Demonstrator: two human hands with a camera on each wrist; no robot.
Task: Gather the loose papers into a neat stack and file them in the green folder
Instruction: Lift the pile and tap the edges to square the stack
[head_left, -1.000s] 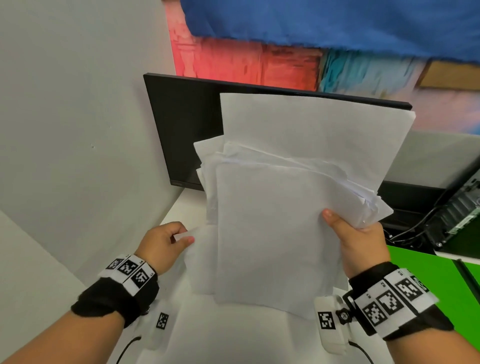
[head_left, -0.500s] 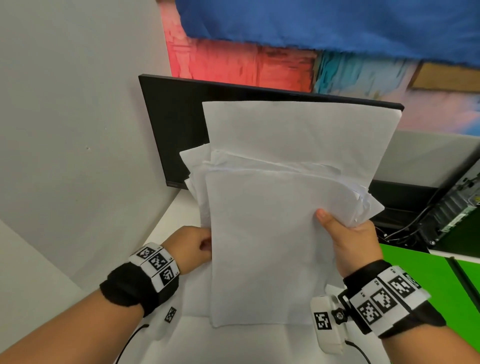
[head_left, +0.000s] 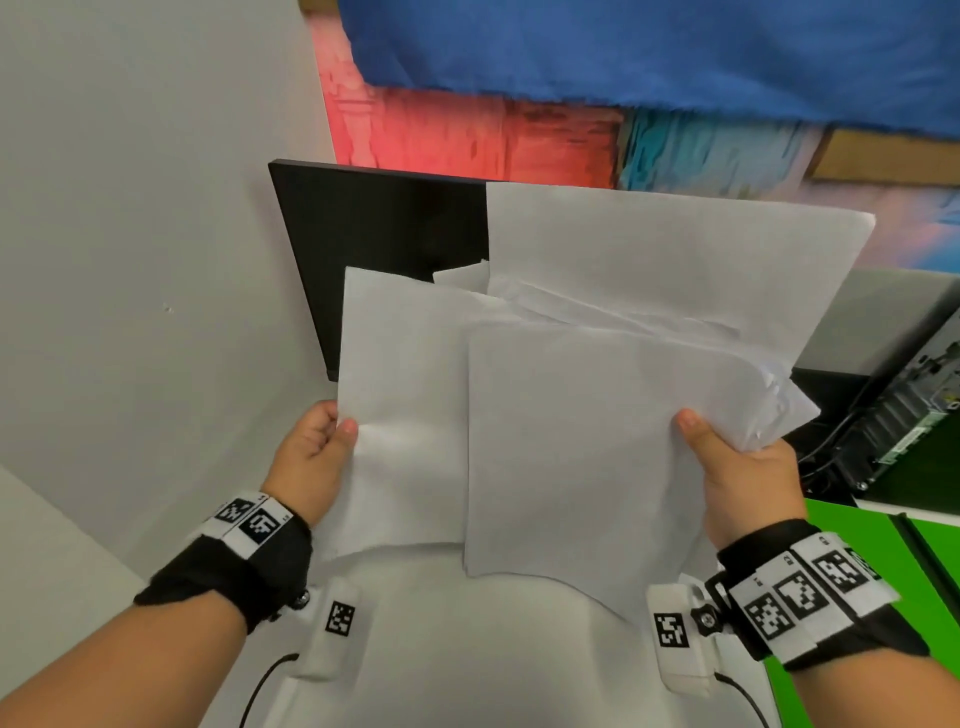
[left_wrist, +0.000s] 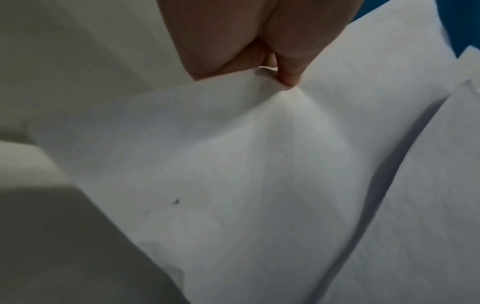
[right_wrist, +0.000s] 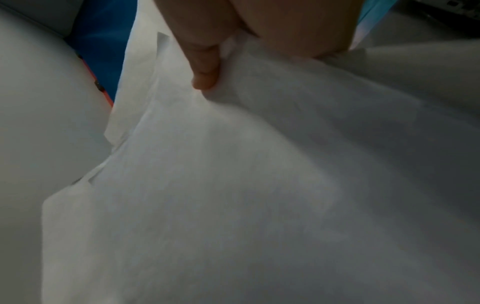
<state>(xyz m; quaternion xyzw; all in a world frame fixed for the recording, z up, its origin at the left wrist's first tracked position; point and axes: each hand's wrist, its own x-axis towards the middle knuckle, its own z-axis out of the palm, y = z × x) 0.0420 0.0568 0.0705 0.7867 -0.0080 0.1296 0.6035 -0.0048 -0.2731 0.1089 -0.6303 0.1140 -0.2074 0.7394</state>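
An uneven bundle of white papers (head_left: 597, 426) is held up off the desk, its sheets fanned and offset at the top. My right hand (head_left: 737, 462) grips the bundle's right edge, thumb on the front sheet (right_wrist: 233, 185). My left hand (head_left: 317, 452) pinches the left edge of a single white sheet (head_left: 405, 415) that stands to the left of the bundle and overlaps it; the left wrist view shows the thumb creasing that sheet (left_wrist: 233, 164). The green folder (head_left: 852, 561) lies flat at the lower right, mostly hidden by my right wrist.
A black monitor (head_left: 374, 249) stands behind the papers. A grey partition wall (head_left: 145, 260) closes off the left. Dark computer hardware with cables (head_left: 893, 415) sits at the right. The white desk (head_left: 467, 649) lies below the hands.
My left hand took hold of a sheet's left edge and lifted it up beside the bundle. The right hand kept its grip on the bundle, which shifted slightly right.
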